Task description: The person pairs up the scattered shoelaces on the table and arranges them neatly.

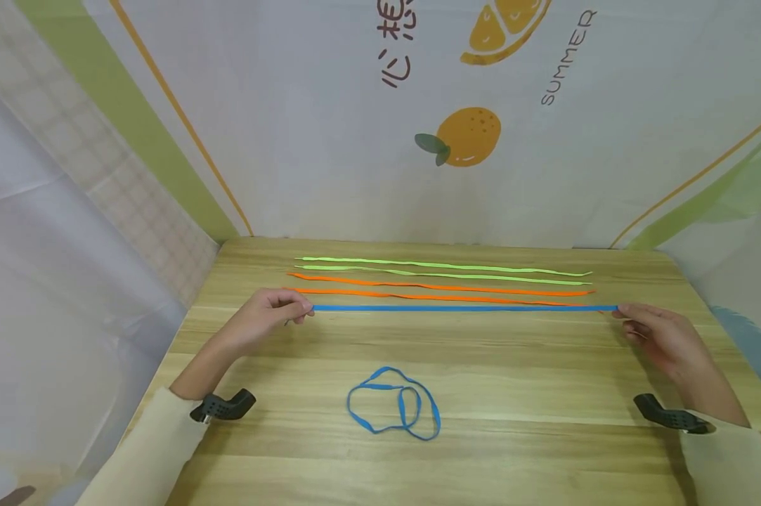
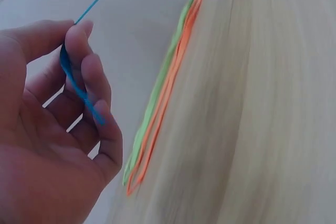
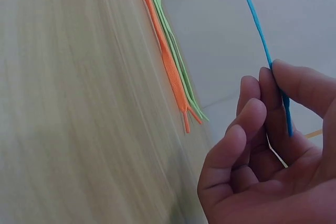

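Note:
A blue shoelace (image 1: 462, 308) is stretched straight between my two hands, in front of the laid-out laces. My left hand (image 1: 277, 313) pinches one end between thumb and forefinger; in the left wrist view a short tail (image 2: 79, 90) of it hangs across the curled fingers. With thumb and forefinger my right hand (image 1: 661, 337) pinches the other end, and its tip (image 3: 288, 116) pokes out below the pinch in the right wrist view. Nearer to me a second blue shoelace (image 1: 436, 414) lies in loose loops on the wooden table.
Two orange shoelaces (image 1: 443, 287) lie straight, side by side, across the far part of the table (image 1: 532, 450). Behind them are two light green shoelaces (image 1: 418, 264). A white curtain (image 1: 329, 154) with fruit prints rises at the table's back edge.

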Motion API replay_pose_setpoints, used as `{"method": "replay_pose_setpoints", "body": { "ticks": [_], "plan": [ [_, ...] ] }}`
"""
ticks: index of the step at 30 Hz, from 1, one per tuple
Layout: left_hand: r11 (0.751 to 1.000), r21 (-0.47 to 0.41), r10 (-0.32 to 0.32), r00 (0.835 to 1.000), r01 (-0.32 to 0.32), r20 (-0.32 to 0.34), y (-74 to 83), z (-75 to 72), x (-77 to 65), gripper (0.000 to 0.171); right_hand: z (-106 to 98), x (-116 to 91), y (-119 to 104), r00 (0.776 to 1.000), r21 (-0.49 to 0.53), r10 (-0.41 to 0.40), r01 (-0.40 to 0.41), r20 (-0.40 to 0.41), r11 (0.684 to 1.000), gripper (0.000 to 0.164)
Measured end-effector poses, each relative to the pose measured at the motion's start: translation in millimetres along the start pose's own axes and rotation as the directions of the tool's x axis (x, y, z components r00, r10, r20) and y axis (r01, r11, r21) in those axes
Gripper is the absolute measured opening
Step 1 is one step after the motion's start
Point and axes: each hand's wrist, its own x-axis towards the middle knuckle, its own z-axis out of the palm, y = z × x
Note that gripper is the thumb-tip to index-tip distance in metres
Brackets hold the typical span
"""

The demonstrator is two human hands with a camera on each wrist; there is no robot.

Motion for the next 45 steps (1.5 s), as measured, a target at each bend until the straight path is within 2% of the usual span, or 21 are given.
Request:
{"method": "replay_pose_setpoints", "body": {
  "ticks": [8,17,23,28,31,34,38,42,45],
  "plan": [
    [0.995,0.063,-0.07,0.994,0.075,-0.082,-8.3,-12.3,4.2,0.029,-1.1,-0.7,-0.5,1.0,-0.042,0.006,-0.006,-0.019,0.999,0.033],
    [0.988,0.114,-0.088,0.988,0.102,-0.125,-14.7,-22.8,7.6,0.031,-5.3,-0.5,-1.1,0.999,-0.052,0.015,-0.017,-0.029,0.999,0.033],
    [0.985,0.132,-0.088,0.986,0.107,-0.139,-17.3,-27.5,9.1,0.031,-8.6,-0.3,1.7,0.998,-0.11,-0.001,-0.005,-0.055,0.994,0.032],
    [0.97,0.191,-0.116,0.976,0.151,-0.182,-17.7,-31.2,9.8,0.032,-10.9,0.5,3.6,0.995,-0.182,-0.016,-0.002,-0.101,0.983,0.031],
    [0.959,0.222,-0.129,0.97,0.175,-0.204,-16.7,-32.1,11.0,0.033,-11.0,0.9,2.8,0.989,-0.242,-0.009,-0.027,-0.146,0.97,0.028],
    [0.951,0.247,-0.133,0.967,0.187,-0.218,-15.4,-32.3,12.4,0.034,-10.8,1.3,1.1,0.982,-0.342,-0.006,-0.06,-0.189,0.938,0.026],
    [0.935,0.306,-0.106,0.965,0.18,-0.242,-14.4,-31.2,15.6,0.032,-10.1,3.2,-1.4,0.973,-0.49,-0.016,-0.1,-0.228,0.866,0.027],
    [0.919,0.358,-0.078,0.965,0.167,-0.25,-16.1,-29.4,21.3,0.029,-8.9,6.6,-1.9,0.967,-0.642,-0.059,-0.117,-0.246,0.758,0.023],
    [0.908,0.381,-0.079,0.966,0.172,-0.248,-19.9,-29.3,25.5,0.028,-6.9,9.1,-1.5,0.965,-0.744,-0.087,-0.13,-0.246,0.656,0.022]
  ]
}}
